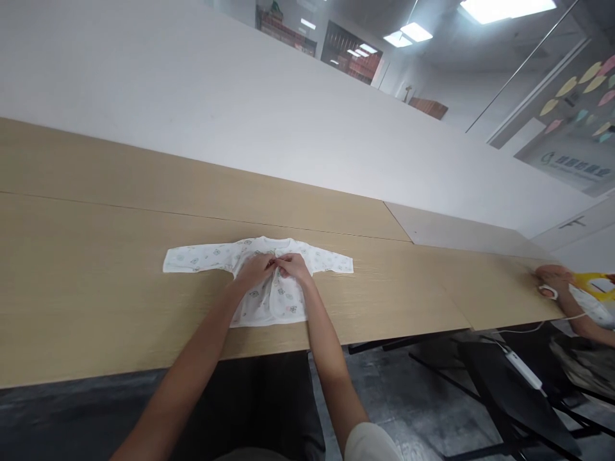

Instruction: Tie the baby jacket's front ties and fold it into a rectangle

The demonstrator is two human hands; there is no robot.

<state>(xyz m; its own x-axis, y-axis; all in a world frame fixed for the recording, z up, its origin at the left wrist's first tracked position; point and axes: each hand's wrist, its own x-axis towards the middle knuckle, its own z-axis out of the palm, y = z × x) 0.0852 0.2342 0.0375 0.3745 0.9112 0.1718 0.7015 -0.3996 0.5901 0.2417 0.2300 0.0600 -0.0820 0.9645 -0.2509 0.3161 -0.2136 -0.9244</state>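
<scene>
A small white baby jacket (288,301) with a scattered print lies spread on the table, its two long sleeves stretched out to the sides. My left hand (257,269) and my right hand (293,264) meet at the upper front opening, just below the neckline. The fingers of both are closed in a pinch on the jacket's front edge, and the fingertips touch or nearly touch. Whatever small fastening may lie between them is hidden by the fingers.
The long wood-coloured table (96,288) runs along a white wall (192,96). At the far right another person's arm (583,317) rests by the table's end. Black folding chairs (509,378) and a white power strip (523,369) are below the front edge.
</scene>
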